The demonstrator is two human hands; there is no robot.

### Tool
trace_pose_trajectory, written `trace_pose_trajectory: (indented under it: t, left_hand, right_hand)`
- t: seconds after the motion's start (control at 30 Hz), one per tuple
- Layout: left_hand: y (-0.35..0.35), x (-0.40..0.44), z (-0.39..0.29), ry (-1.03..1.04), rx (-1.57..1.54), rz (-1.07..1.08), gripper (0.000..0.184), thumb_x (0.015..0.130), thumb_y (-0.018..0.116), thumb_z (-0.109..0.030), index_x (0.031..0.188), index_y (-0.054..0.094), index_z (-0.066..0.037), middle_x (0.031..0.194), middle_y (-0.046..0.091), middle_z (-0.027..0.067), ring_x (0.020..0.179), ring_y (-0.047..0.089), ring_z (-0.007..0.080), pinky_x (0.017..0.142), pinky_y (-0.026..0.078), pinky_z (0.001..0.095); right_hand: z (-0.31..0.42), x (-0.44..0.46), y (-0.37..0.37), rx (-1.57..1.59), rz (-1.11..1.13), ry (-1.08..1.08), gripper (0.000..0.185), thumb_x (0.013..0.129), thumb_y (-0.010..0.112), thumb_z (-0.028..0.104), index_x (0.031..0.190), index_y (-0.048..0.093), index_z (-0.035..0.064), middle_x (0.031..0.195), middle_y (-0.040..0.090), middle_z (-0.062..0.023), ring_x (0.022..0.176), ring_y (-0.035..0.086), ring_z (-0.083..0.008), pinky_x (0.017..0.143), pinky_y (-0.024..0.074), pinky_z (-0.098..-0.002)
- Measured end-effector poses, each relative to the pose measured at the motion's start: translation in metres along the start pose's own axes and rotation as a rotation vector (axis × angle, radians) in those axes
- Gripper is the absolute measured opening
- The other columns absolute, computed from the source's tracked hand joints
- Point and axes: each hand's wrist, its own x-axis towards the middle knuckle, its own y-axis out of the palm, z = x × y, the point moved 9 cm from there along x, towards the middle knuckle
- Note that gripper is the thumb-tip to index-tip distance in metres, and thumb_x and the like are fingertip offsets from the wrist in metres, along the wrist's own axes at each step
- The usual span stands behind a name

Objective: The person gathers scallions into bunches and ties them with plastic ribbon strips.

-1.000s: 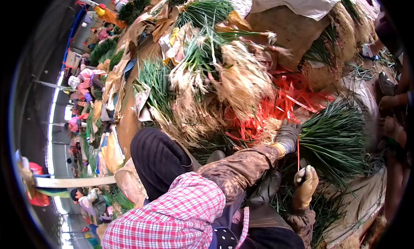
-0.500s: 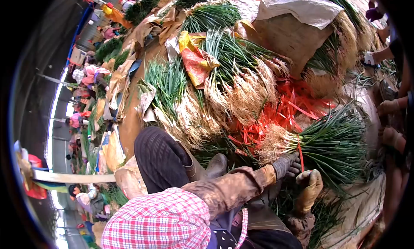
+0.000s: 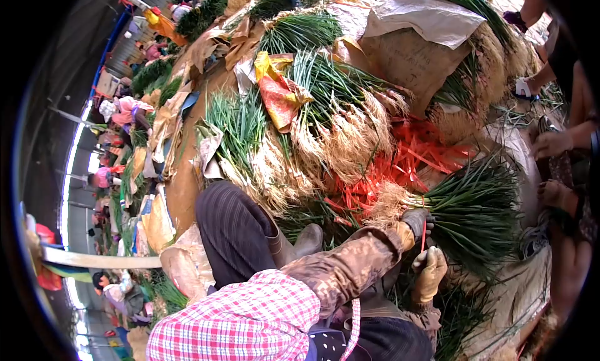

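At the right edge, in a view turned sideways, two bare hands show that seem to be mine. My right hand (image 3: pixel 551 145) is the upper one and my left hand (image 3: pixel 558 194) the lower. Both are small and dark, and whether they hold anything does not show. Nearest to them lies a bundle of spring onions (image 3: pixel 478 211), green tops towards me and pale roots away. Across from me a seated person in a plaid bonnet (image 3: pixel 234 317) has one gloved hand (image 3: pixel 414 225) at the bundle. The other yellow-gloved hand (image 3: pixel 431 270) pinches a red strip (image 3: pixel 424 236).
A tangle of red strips (image 3: pixel 409 161) lies behind the bundle. Several spring onion bunches with roots (image 3: pixel 356 136) are heaped in the middle, by a brown sack (image 3: pixel 412 67). Feet and legs of people crowd the right edge. More people (image 3: pixel 128 111) are at the far left.
The view has shifted slightly, so most things sit further left. The seated person's bonnet leans further forward. Their gloved hands have shifted slightly at the bundle, and less of the red strip shows.
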Motion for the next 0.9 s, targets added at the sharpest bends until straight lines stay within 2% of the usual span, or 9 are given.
trace_pose_trajectory:
  t: [0.17,0.33,0.43,0.6,0.7,0.77,0.8,0.83,0.9]
  left_hand:
    - [-0.012,0.116,0.057,-0.226,-0.241,0.469,0.020,0.092,0.044,-0.028,0.089,0.054,-0.011,0.070,0.057,0.0042,0.052,0.052,0.0201,0.044,0.041,0.0367]
    - [-0.036,0.173,0.076,-0.326,-0.361,0.591,0.033,0.092,0.048,-0.026,0.108,0.055,0.002,0.090,0.062,0.0173,0.072,0.062,0.0300,0.057,0.051,0.0451]
    - [-0.056,0.227,0.109,-0.382,-0.367,0.774,0.032,0.093,0.046,-0.025,0.106,0.057,0.002,0.093,0.062,0.0184,0.077,0.063,0.0299,0.060,0.052,0.0455]
    - [-0.006,0.002,-0.002,-0.028,0.273,0.066,0.030,0.091,0.051,-0.031,0.094,0.059,-0.003,0.078,0.063,0.0164,0.063,0.061,0.0292,0.051,0.047,0.0411]
    - [-0.004,-0.069,-0.046,0.532,1.492,-0.135,0.027,0.089,0.052,-0.030,0.098,0.061,-0.005,0.075,0.063,0.0159,0.066,0.062,0.0325,0.061,0.049,0.0437]
    - [0.024,-0.131,-0.058,0.685,1.732,-0.106,0.030,0.087,0.053,-0.029,0.106,0.058,-0.007,0.099,0.064,0.0154,0.087,0.061,0.0348,0.074,0.048,0.0468]
    - [0.030,-0.139,-0.059,0.618,1.884,-0.147,0.050,0.082,0.055,-0.025,0.127,0.046,-0.006,0.133,0.047,0.0191,0.120,0.047,0.0352,0.094,0.042,0.0455]
    - [0.012,-0.088,-0.034,1.045,2.055,-0.371,0.066,0.082,0.050,-0.022,0.142,0.027,-0.005,0.148,0.025,0.0206,0.135,0.027,0.0364,0.111,0.024,0.0448]
    - [0.022,-0.084,-0.040,1.285,2.158,-0.554,0.066,0.085,0.041,-0.022,0.145,0.020,-0.004,0.148,0.024,0.0226,0.138,0.021,0.0370,0.114,0.009,0.0515]
  right_hand:
    - [0.002,-0.009,0.008,0.002,-0.005,0.082,0.033,0.094,0.047,0.024,0.065,0.046,0.0092,0.057,0.041,0.0031,0.049,0.037,-0.0067,0.047,0.0277,-0.0228]
    - [0.014,-0.023,0.005,-0.412,-0.037,-0.585,0.038,0.095,0.047,0.029,0.067,0.044,0.0037,0.061,0.036,0.0007,0.056,0.036,-0.0089,0.052,0.0293,-0.0258]
    - [-0.010,-0.032,0.009,-0.175,0.166,-0.038,0.038,0.093,0.049,0.029,0.066,0.043,0.0034,0.061,0.042,0.0007,0.057,0.039,-0.0089,0.054,0.0317,-0.0255]
    - [-0.037,-0.037,-0.001,-0.065,0.103,0.056,0.033,0.093,0.049,0.022,0.065,0.047,0.0056,0.057,0.045,0.0006,0.053,0.042,-0.0082,0.051,0.0333,-0.0243]
    - [-0.017,-0.035,-0.002,0.101,0.045,0.017,0.034,0.095,0.048,0.023,0.067,0.052,0.0052,0.056,0.049,-0.0002,0.050,0.044,-0.0080,0.049,0.0347,-0.0218]
    - [0.006,-0.030,-0.006,-0.041,0.036,-0.100,0.034,0.096,0.046,0.022,0.067,0.055,0.0050,0.060,0.053,-0.0008,0.054,0.046,-0.0079,0.052,0.0350,-0.0216]
    - [0.030,-0.031,-0.001,-0.120,0.015,-0.161,0.034,0.096,0.046,0.020,0.069,0.058,0.0049,0.067,0.059,-0.0032,0.061,0.053,-0.0117,0.069,0.0437,-0.0281]
    - [0.052,-0.031,0.004,-0.256,-0.009,-0.334,0.033,0.095,0.047,0.020,0.069,0.059,0.0048,0.069,0.060,-0.0040,0.064,0.055,-0.0134,0.077,0.0423,-0.0314]
    - [0.089,-0.034,0.018,-0.522,-0.062,-0.687,0.031,0.095,0.049,0.020,0.070,0.060,0.0046,0.072,0.062,-0.0056,0.070,0.059,-0.0167,0.093,0.0395,-0.0379]
